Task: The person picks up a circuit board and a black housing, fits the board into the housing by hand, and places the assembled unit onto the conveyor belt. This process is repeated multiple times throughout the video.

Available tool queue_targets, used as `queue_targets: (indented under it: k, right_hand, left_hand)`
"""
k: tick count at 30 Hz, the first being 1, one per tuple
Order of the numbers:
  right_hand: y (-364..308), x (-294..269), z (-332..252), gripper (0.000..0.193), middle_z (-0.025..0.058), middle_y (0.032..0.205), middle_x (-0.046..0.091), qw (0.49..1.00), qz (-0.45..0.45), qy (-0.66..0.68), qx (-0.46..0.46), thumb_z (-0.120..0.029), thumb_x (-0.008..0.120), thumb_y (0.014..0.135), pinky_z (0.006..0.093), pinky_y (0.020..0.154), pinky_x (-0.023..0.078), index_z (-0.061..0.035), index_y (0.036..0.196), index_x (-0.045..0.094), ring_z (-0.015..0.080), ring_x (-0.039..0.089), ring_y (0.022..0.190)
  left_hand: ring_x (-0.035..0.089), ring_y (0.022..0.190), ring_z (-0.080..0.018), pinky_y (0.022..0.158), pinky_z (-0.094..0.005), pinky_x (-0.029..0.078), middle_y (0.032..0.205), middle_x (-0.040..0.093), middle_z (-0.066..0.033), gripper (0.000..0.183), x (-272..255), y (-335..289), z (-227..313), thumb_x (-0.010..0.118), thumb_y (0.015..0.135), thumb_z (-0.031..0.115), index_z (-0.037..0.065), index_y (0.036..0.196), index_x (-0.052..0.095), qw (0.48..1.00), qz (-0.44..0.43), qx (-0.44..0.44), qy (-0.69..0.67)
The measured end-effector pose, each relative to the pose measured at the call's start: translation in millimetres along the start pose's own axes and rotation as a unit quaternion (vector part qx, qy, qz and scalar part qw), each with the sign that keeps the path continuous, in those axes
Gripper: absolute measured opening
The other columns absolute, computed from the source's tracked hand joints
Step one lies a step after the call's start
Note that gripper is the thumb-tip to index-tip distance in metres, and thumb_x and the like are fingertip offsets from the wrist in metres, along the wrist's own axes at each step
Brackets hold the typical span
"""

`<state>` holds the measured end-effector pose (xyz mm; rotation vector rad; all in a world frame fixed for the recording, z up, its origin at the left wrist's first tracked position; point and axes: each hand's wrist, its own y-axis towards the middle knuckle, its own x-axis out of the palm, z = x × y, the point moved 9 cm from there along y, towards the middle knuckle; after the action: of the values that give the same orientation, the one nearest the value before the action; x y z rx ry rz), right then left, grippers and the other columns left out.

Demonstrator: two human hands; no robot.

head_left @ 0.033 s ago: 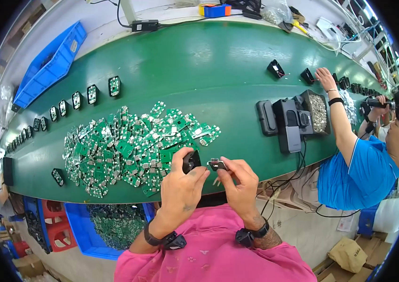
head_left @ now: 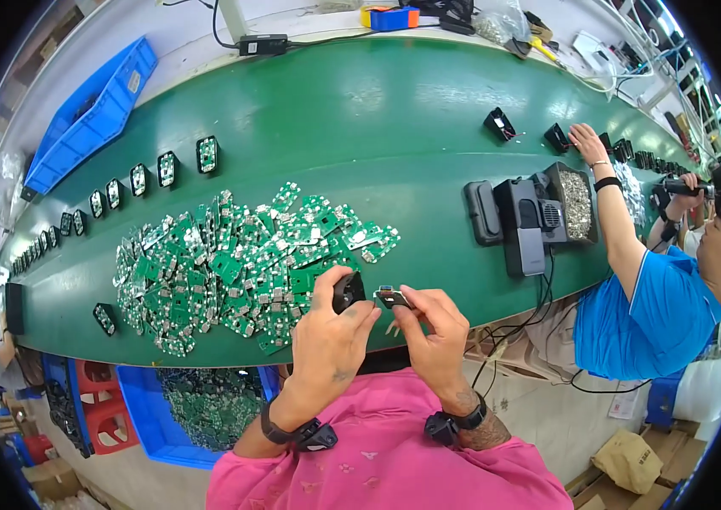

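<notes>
My left hand (head_left: 332,338) is closed round a small black plastic housing (head_left: 348,292), tilted with its hollow side partly in sight. Right beside it, my right hand (head_left: 433,331) pinches a small circuit board (head_left: 391,297) with metal connectors between thumb and fingertips. Board and housing are close together, above the table's near edge. A wide heap of loose green circuit boards (head_left: 229,263) spreads just beyond and left of my hands. Housings with boards fitted in them, such as this nearest one (head_left: 207,156), form a curved row running off to the left.
On the right of the green table (head_left: 428,102) stand a black device (head_left: 520,228) and a bin of small metal parts (head_left: 574,202). A co-worker in a blue shirt (head_left: 633,314) reaches toward black housings (head_left: 557,137). A blue crate (head_left: 148,425) of boards sits below the near edge.
The housing in my left hand has turned slightly, and the board in my right hand has tilted a little. Both hands keep their grip.
</notes>
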<state>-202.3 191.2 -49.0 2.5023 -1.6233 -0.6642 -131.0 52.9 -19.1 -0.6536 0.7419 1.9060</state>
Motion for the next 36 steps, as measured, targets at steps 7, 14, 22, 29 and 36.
queue_targets:
  k: [7,14,22,29,36]
  right_hand:
    - [-0.7,-6.6,-1.4,0.015,0.0108,0.090,0.064,0.998,0.040,-0.041,-0.001,0.006,0.072,0.083,0.0245,0.055,0.050,0.0045,0.098,0.068,0.0142,0.065,0.065]
    - [-5.0,9.7,-21.0,0.026,0.0103,0.093,0.060,0.989,-0.035,-0.098,-0.103,0.008,0.071,0.081,0.0302,0.059,0.053,0.0000,0.106,0.071,0.0192,0.065,0.068]
    - [-8.0,5.4,-25.6,0.040,0.0109,0.098,0.060,0.971,-0.040,-0.134,-0.194,0.012,0.069,0.073,0.0327,0.067,0.055,-0.0017,0.110,0.071,0.0234,0.066,0.078]
    - [-4.0,6.5,-22.6,0.035,0.0137,0.106,0.059,0.972,-0.067,-0.114,-0.193,0.006,0.071,0.074,0.0343,0.071,0.055,-0.0038,0.108,0.073,0.0254,0.064,0.086]
    - [18.2,4.8,-19.9,0.023,0.0126,0.126,0.052,0.993,-0.058,-0.046,-0.093,-0.001,0.070,0.082,0.0314,0.085,0.049,-0.0032,0.104,0.075,0.0212,0.059,0.099]
  left_hand:
    - [0.067,0.073,-0.0370,0.064,-0.0452,0.056,0.131,0.048,-0.0169,0.012,7.6,-4.5,-3.8,0.070,0.088,0.016,0.008,0.096,0.070,0.999,-0.030,0.014,-0.018]
    - [0.066,0.084,-0.0394,0.072,-0.0439,0.055,0.130,0.049,-0.0187,0.018,20.8,3.5,-20.7,0.069,0.087,0.013,0.008,0.105,0.068,0.993,-0.067,0.004,-0.093]
    - [0.052,0.119,-0.0211,0.091,-0.0315,0.051,0.146,0.036,-0.0155,0.076,36.0,-0.8,-30.6,0.070,0.082,-0.002,0.008,0.147,0.032,0.872,-0.119,-0.127,-0.458]
    - [0.056,0.113,-0.0136,0.095,-0.0284,0.049,0.135,0.050,-0.0084,0.066,43.1,-0.5,-35.4,0.058,0.090,-0.006,0.008,0.150,0.032,0.811,-0.125,-0.157,-0.550]
    - [0.059,0.114,-0.0134,0.096,-0.0297,0.050,0.127,0.059,-0.0100,0.052,40.2,0.5,-30.1,0.055,0.092,-0.006,0.006,0.142,0.046,0.857,-0.092,-0.139,-0.488]
